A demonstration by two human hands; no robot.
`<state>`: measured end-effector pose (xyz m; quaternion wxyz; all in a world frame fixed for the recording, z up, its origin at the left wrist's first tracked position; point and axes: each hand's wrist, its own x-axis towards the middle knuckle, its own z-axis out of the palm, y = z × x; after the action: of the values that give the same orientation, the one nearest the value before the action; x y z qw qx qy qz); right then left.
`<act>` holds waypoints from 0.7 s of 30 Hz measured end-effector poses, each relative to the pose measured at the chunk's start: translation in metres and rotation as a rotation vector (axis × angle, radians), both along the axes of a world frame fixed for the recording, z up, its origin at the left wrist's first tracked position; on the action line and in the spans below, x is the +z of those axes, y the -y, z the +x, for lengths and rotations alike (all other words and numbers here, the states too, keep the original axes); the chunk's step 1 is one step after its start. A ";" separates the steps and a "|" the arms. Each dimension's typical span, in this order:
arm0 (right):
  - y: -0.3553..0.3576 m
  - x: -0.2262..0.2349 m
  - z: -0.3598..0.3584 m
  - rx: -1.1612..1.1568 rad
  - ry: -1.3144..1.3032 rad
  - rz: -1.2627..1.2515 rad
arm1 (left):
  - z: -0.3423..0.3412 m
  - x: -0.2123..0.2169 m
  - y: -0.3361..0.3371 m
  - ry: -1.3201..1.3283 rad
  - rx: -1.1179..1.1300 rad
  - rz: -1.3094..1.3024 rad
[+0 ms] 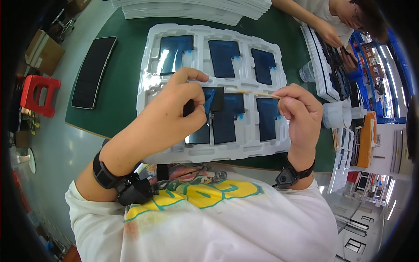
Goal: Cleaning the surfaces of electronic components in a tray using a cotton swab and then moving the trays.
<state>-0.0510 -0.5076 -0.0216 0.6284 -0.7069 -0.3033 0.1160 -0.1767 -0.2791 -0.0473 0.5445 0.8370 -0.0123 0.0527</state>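
My left hand [185, 98] is closed, thumb and fingers pinching a small dark flat piece [217, 100] with blue film at its edge. It is held over the near left part of a white moulded tray [148, 72]. Between the fingers of my right hand [301, 107] is a thin wooden-stick swab [259, 94], whose pale tip points left at the dark piece, a short way from it. Several dark, glossy, L-shaped flat parts with blue tabs lie in the tray's pockets, among them one at the far middle [224, 59] and one at the near right [267, 120]. My left fingers partly hide a near left part [198, 136].
A large black phone-like slab [94, 72] lies on the green table at the left. Stacked white trays [192, 8] stand at the back. Clear plastic cups [337, 115] are at the right. Across the table, a co-worker's hand [329, 34] is over stacked trays with dark parts.
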 end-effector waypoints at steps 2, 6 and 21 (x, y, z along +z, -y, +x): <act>0.001 0.000 0.000 0.018 0.011 -0.065 | 0.004 -0.007 0.002 0.024 0.016 -0.029; 0.001 0.001 -0.001 -0.014 0.088 -0.158 | 0.007 -0.007 0.003 0.032 0.031 -0.076; -0.002 -0.001 0.004 0.097 0.179 -0.314 | 0.007 -0.009 0.001 -0.002 0.015 -0.098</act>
<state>-0.0471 -0.5053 -0.0222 0.4745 -0.7884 -0.3697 0.1288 -0.1694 -0.2800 -0.0563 0.5845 0.8095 -0.0029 0.0562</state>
